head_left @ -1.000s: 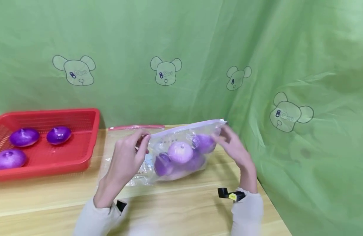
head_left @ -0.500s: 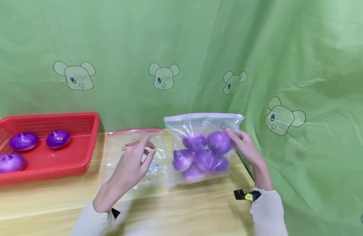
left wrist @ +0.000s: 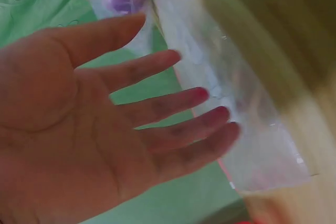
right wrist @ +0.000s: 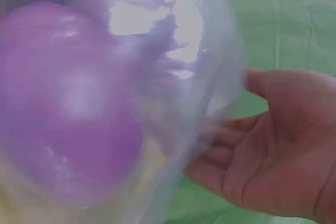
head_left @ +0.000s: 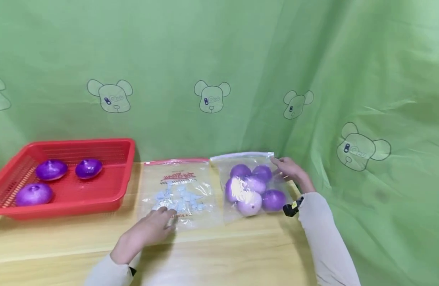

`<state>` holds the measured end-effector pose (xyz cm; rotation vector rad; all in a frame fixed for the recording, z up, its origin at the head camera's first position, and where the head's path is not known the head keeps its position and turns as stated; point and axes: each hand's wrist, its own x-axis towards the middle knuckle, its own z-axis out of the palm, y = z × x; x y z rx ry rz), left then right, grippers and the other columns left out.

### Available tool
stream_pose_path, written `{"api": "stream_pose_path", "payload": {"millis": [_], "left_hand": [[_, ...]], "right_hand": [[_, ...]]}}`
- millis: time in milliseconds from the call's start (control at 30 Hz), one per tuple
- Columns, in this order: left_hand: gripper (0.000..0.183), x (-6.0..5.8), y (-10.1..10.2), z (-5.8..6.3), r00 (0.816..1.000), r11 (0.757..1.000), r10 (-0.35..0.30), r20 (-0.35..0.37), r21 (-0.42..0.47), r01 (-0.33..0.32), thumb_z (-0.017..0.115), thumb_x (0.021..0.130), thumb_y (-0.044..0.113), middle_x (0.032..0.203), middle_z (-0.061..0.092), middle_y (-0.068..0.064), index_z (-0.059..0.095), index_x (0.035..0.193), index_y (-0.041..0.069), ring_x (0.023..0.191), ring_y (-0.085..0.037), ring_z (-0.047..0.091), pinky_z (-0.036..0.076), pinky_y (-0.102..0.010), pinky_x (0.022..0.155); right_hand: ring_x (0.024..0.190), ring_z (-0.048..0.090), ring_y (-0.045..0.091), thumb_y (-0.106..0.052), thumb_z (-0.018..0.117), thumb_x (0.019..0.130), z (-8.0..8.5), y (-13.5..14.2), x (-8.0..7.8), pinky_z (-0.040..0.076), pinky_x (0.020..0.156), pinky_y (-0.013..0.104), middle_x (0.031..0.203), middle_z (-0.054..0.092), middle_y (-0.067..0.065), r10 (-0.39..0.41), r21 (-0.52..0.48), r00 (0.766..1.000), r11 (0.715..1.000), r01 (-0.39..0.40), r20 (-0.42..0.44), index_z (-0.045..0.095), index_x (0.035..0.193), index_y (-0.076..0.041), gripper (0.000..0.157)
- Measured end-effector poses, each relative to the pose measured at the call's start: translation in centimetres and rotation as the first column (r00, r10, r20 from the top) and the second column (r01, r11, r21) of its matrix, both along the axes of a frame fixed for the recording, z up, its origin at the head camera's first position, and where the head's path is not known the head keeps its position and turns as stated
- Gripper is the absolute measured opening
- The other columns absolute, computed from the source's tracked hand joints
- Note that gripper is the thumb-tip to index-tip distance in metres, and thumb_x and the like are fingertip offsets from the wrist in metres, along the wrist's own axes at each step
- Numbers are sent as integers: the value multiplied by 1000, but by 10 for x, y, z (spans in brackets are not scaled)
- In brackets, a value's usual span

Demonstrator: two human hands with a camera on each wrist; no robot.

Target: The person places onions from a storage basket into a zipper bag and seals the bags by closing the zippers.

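A clear zip bag (head_left: pixel 221 206) with a pale slider strip lies on the table, filled with several purple onions (head_left: pixel 274 200). At its upper right edge is my right hand (head_left: pixel 292 171); in the right wrist view the thumb is at the plastic's edge and the loosely bent fingers reach behind it, thumb and fingers apart. A second zip bag (head_left: pixel 205 178), flat, with a red strip and red and blue print, lies to the left. Over its lower left part hovers my left hand (head_left: pixel 151 228), palm bare and fingers spread straight in the left wrist view.
A red plastic basket (head_left: pixel 87 194) stands at the left with three purple onions (head_left: pixel 34 194) inside. Green curtain (head_left: pixel 162 47) hangs behind and along the right side of the wooden table (head_left: pixel 219 258).
The onion bag has gone from lifted and tilted to lying flat beside the red-strip bag. My left hand released its strip and moved down and left. My right hand stayed by its right edge.
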<state>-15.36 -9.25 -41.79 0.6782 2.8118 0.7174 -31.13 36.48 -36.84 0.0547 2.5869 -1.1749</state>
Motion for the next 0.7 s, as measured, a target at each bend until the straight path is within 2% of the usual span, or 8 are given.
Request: {"api": "stream_pose_path", "payload": {"millis": [100, 233, 300, 367, 433, 500, 600, 700], "left_hand": [[26, 2, -2, -6, 999, 1000, -17, 33, -4, 17, 71, 89, 13, 101, 62, -13, 64, 112, 3, 93, -32, 60, 52, -53, 85], [17, 3, -4, -6, 999, 1000, -19, 31, -5, 19, 73, 87, 11, 91, 59, -8, 64, 100, 6, 85, -25, 56, 52, -48, 79], [16, 4, -5, -3, 999, 1000, -11, 46, -6, 12, 73, 87, 12, 92, 59, -8, 64, 99, 6, 87, -26, 57, 52, -49, 81], [16, 5, -5, -2, 998, 1000, -9, 58, -9, 10, 74, 87, 13, 92, 59, -8, 63, 97, 7, 88, -26, 57, 52, -50, 83], [16, 6, -4, -2, 998, 1000, -4, 64, -16, 5, 74, 87, 13, 93, 59, -8, 63, 97, 7, 90, -28, 57, 51, -51, 85], [18, 5, -4, -3, 998, 1000, -6, 59, -20, 7, 75, 86, 13, 93, 60, -8, 63, 98, 6, 89, -27, 58, 52, -49, 84], [20, 3, -4, -4, 999, 1000, -16, 45, -17, 16, 75, 85, 11, 92, 61, -9, 64, 100, 3, 87, -27, 59, 53, -48, 83], [22, 3, -6, -4, 999, 1000, -19, 44, -17, 20, 75, 85, 11, 92, 62, -10, 65, 102, 1, 87, -27, 60, 54, -48, 82]], "right_hand": [[119, 52, 50, -48, 39, 105, 6, -16, 7, 47, 97, 58, 137, 44, 40, 19, 192, 996, 981, -3, -82, 24, 148, 15, 78], [130, 40, 54, -46, 48, 101, 23, -62, 20, 35, 105, 66, 144, 40, 36, 103, 419, 966, 908, 6, -236, 29, 150, 7, 75], [134, 39, 51, -42, 52, 101, 31, -93, 27, 31, 110, 64, 146, 41, 32, 175, 443, 940, 896, -30, -292, 30, 152, 4, 72], [131, 44, 47, -35, 55, 101, 35, -126, 31, 35, 109, 60, 144, 46, 29, 275, 425, 905, 897, -120, -325, 36, 149, 4, 65], [129, 50, 41, -32, 57, 101, 32, -158, 34, 40, 108, 55, 142, 50, 25, 367, 383, 877, 893, -237, -311, 40, 147, 2, 60], [129, 51, 37, -28, 59, 100, 24, -188, 35, 41, 109, 50, 144, 49, 24, 427, 345, 865, 879, -329, -264, 39, 147, 3, 60], [126, 54, 35, -29, 60, 100, 4, -226, 32, 44, 106, 47, 143, 50, 23, 438, 379, 883, 856, -352, -171, 40, 147, 2, 60], [112, 62, 34, -30, 60, 100, -21, -254, 27, 51, 98, 44, 132, 58, 24, 384, 484, 919, 822, -299, -84, 45, 142, 4, 56]]}}
